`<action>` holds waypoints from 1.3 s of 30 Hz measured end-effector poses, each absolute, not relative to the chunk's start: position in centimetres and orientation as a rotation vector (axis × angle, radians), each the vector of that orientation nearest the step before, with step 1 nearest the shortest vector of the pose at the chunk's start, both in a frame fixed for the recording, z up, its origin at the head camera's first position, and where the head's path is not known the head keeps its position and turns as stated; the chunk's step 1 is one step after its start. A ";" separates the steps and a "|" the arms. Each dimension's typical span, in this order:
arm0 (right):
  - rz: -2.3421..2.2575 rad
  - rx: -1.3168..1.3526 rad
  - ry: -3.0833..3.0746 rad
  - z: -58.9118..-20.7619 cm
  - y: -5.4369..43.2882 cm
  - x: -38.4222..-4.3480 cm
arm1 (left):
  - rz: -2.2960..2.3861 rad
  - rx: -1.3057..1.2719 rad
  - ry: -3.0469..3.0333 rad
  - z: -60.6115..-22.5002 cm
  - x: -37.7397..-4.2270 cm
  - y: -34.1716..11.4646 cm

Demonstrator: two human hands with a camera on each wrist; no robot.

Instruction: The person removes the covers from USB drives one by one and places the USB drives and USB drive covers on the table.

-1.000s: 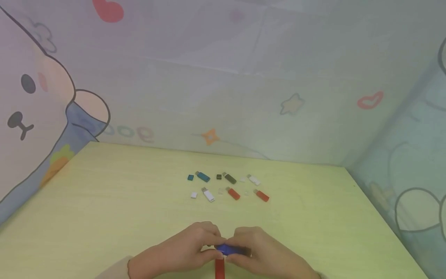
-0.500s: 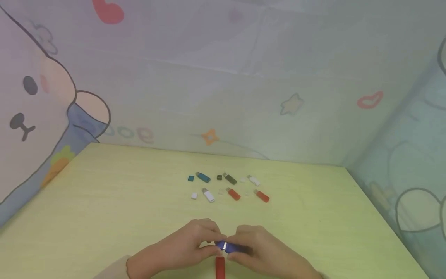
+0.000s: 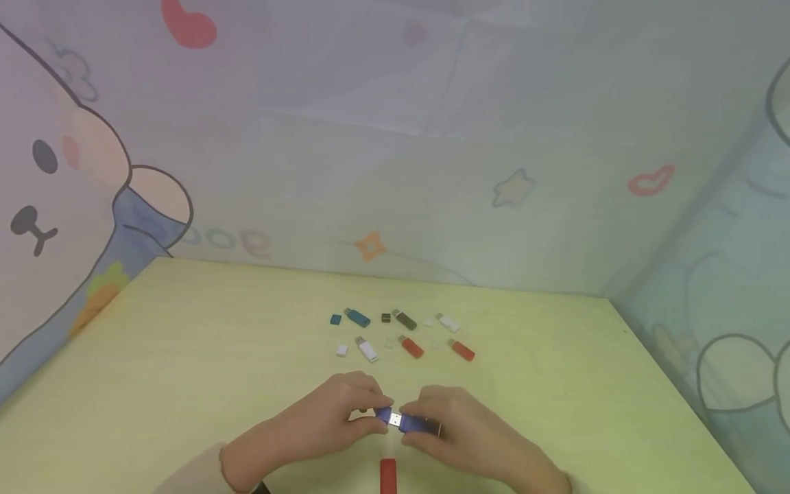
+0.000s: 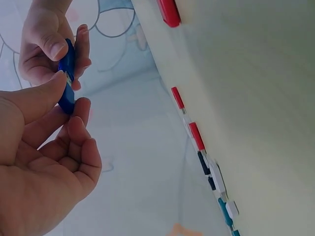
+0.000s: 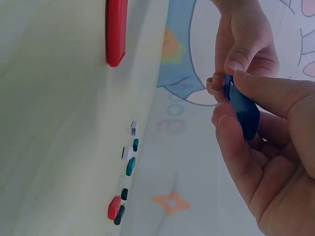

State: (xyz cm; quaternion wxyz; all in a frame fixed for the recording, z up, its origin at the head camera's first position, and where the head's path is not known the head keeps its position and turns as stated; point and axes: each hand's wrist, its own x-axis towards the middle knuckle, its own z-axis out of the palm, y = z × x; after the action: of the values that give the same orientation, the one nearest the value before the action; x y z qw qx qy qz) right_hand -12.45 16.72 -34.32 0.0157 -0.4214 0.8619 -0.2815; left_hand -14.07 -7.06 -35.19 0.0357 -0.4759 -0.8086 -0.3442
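Above the table's front part, my right hand (image 3: 459,418) grips the body of a blue USB stick (image 3: 420,424). The blue cap (image 3: 382,414) is pinched between the thumb and finger of my left hand (image 3: 333,418). Between cap and body the bare metal plug shows, so the two are drawn apart; whether the plug's tip is still inside the cap I cannot tell. In the left wrist view the blue cap (image 4: 67,102) is partly covered by the left thumb. In the right wrist view the blue body (image 5: 244,110) lies between the right thumb and fingers.
Uncapped USB sticks lie in two rows farther back: teal (image 3: 358,318), black (image 3: 404,320), white (image 3: 367,350), red (image 3: 411,347) and others, with caps such as the white cap (image 3: 342,350) beside them. A red object (image 3: 388,475) lies at the front edge. A printed cloth (image 3: 395,137) hangs behind.
The blue cap and body have moved apart, laying bare the metal plug. Both hands have risen slightly away from the red object. The sticks behind have stayed in place.
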 end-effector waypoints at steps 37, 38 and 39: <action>-0.848 -0.804 2.923 -36.2 14.4 -17.7 | -0.953 -1.231 -2.734 -36.2 -18.0 -7.8; -0.847 -0.792 2.924 -36.3 14.3 -17.9 | -0.945 -1.228 -2.742 -36.4 -18.2 -7.7; -0.841 -0.777 2.926 -36.5 14.2 -18.1 | -0.931 -1.225 -2.749 -36.6 -18.3 -7.7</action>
State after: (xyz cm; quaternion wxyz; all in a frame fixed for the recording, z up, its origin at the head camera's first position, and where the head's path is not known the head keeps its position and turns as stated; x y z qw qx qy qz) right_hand -18.09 14.22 -36.52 -0.0003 -0.2474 0.9312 -0.2676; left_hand -18.31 -7.67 -36.56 -0.0044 -0.3887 -0.8727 -0.2955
